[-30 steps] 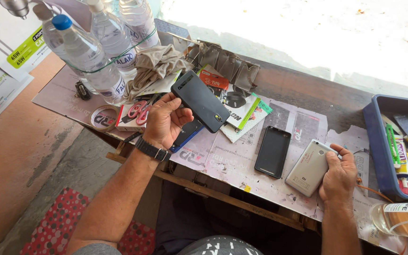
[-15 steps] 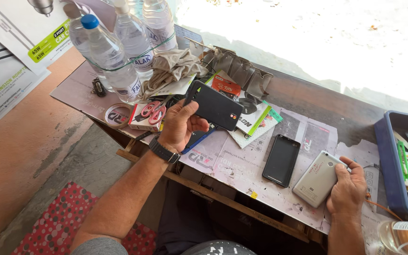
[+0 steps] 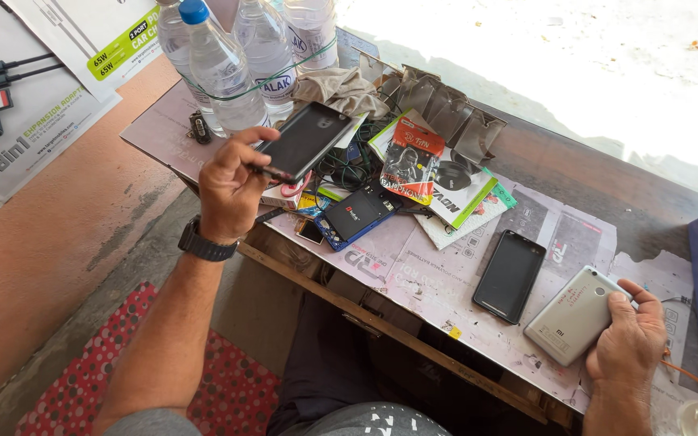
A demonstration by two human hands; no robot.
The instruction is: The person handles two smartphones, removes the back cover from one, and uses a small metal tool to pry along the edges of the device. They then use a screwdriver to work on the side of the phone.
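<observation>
Left hand [image 3: 232,190] raised above bench edge, fingers clamped on dark phone [image 3: 304,140] tilted near water bottles [image 3: 244,60], right hand [image 3: 628,343] apparently gripping silver phone [image 3: 573,313] flat on table [image 3: 438,278], black phone [image 3: 510,275] just beside.

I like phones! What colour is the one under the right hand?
Silver phone, seen from the head view.

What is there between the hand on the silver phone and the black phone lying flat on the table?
Nothing visible. The right hand rests on the silver phone, and the black phone lies just left of it on the paper-covered table, with only bare paper between the two phones.
</observation>
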